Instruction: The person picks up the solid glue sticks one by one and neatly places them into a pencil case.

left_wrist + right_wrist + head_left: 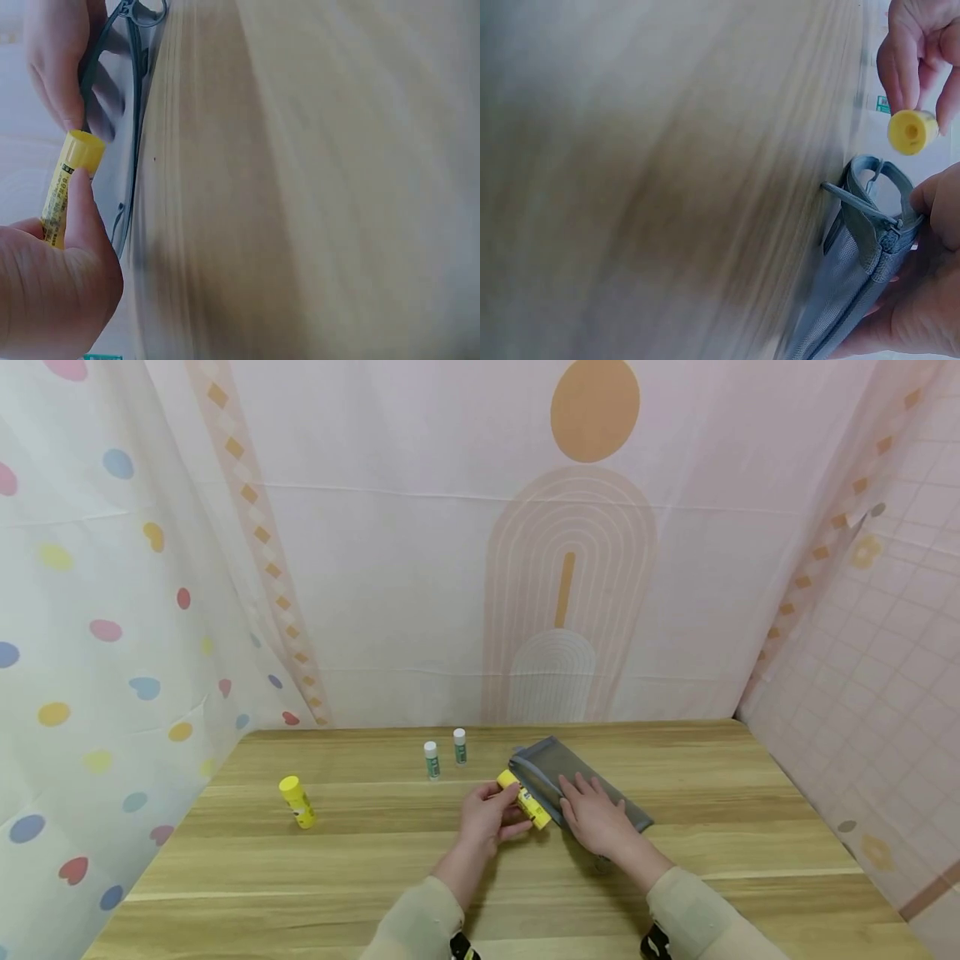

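Left hand (486,820) pinches; right hand (597,823) grips, fingers spread; both forearms (422,917) extend forward

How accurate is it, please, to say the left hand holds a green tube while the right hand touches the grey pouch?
The colour is wrong: in the head view, the left hand holds a yellow tube while the right hand touches the grey pouch.

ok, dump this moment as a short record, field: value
left hand: holds a yellow glue stick
right hand: holds the gray pouch near its opening
pouch opening: unzipped, gaping
held stick: outside the pouch, by its opening
second yellow stick: upright, far left
white-capped sticks: two, upright
surface: wooden table
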The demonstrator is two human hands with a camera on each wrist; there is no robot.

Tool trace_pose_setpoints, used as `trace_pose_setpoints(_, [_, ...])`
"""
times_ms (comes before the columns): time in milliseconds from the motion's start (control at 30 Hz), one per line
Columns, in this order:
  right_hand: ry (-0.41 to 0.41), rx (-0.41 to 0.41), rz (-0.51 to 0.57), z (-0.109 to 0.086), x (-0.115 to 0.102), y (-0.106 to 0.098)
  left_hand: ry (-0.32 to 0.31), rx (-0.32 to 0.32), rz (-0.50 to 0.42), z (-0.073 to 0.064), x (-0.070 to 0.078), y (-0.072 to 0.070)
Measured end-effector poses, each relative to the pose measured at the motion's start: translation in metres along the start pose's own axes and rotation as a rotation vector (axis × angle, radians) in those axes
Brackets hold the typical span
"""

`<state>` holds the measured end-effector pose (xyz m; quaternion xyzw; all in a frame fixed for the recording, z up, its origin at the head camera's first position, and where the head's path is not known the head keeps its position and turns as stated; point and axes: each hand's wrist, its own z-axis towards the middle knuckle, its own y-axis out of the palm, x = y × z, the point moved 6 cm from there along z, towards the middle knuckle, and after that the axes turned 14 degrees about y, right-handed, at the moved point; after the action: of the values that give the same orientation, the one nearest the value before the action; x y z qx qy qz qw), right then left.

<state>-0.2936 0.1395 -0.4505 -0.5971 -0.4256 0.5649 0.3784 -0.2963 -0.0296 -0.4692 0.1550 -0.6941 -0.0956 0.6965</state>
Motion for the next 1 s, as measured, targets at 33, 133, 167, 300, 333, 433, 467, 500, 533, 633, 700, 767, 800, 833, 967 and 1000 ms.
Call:
trace_pose_setpoints(33, [0.001, -0.001, 0.001, 0.0, 0.0, 0.0, -0.001, 0.005, 0.0, 0.001, -0.001, 0.001])
trace_pose_setpoints(133, [0.004, -0.006, 0.004, 0.0, 0.001, 0.0, -0.009, 0.022, 0.008, 0.003, -0.004, 0.006])
trace_pose_setpoints(167, [0.005, -0.006, 0.004, 0.0, 0.001, 0.0, -0.012, 0.027, 0.013, 0.004, -0.006, 0.007])
trace_pose_setpoints(300, [0.01, -0.007, 0.004, 0.001, 0.002, -0.001, -0.011, 0.038, 0.045, 0.006, -0.008, 0.013])
trace_pose_setpoints(333, [0.011, -0.007, 0.003, 0.001, 0.002, -0.001, -0.009, 0.041, 0.053, 0.007, -0.009, 0.015])
trace_pose_setpoints(433, [0.014, -0.01, 0.0, 0.001, 0.002, 0.0, -0.007, 0.055, 0.071, 0.008, -0.01, 0.017])
trace_pose_setpoints(467, [0.016, -0.011, 0.001, 0.002, 0.003, 0.0, -0.007, 0.06, 0.077, 0.009, -0.01, 0.018])
trace_pose_setpoints(500, [0.017, -0.012, 0.002, 0.002, 0.003, 0.0, -0.01, 0.067, 0.081, 0.01, -0.011, 0.018])
trace_pose_setpoints(533, [0.017, -0.012, 0.003, 0.002, 0.002, 0.0, -0.012, 0.073, 0.085, 0.01, -0.012, 0.018])
trace_pose_setpoints(633, [0.016, -0.013, 0.007, 0.002, 0.002, 0.0, -0.017, 0.086, 0.096, 0.013, -0.013, 0.019])
trace_pose_setpoints(700, [0.016, -0.013, 0.007, 0.002, 0.002, 0.0, -0.022, 0.095, 0.098, 0.014, -0.014, 0.019])
trace_pose_setpoints(767, [0.021, -0.014, 0.008, 0.003, 0.002, 0.0, -0.026, 0.1, 0.098, 0.016, -0.014, 0.021])
trace_pose_setpoints(800, [0.023, -0.014, 0.008, 0.003, 0.002, 0.0, -0.03, 0.104, 0.098, 0.016, -0.014, 0.021])
trace_pose_setpoints(833, [0.026, -0.014, 0.008, 0.003, 0.002, 0.0, -0.034, 0.108, 0.097, 0.017, -0.014, 0.022])
trace_pose_setpoints(967, [0.033, -0.014, 0.011, 0.003, 0.002, 0.0, -0.046, 0.125, 0.102, 0.019, -0.013, 0.024])
trace_pose_setpoints(1000, [0.033, -0.014, 0.011, 0.003, 0.002, 0.0, -0.048, 0.129, 0.105, 0.019, -0.013, 0.024])
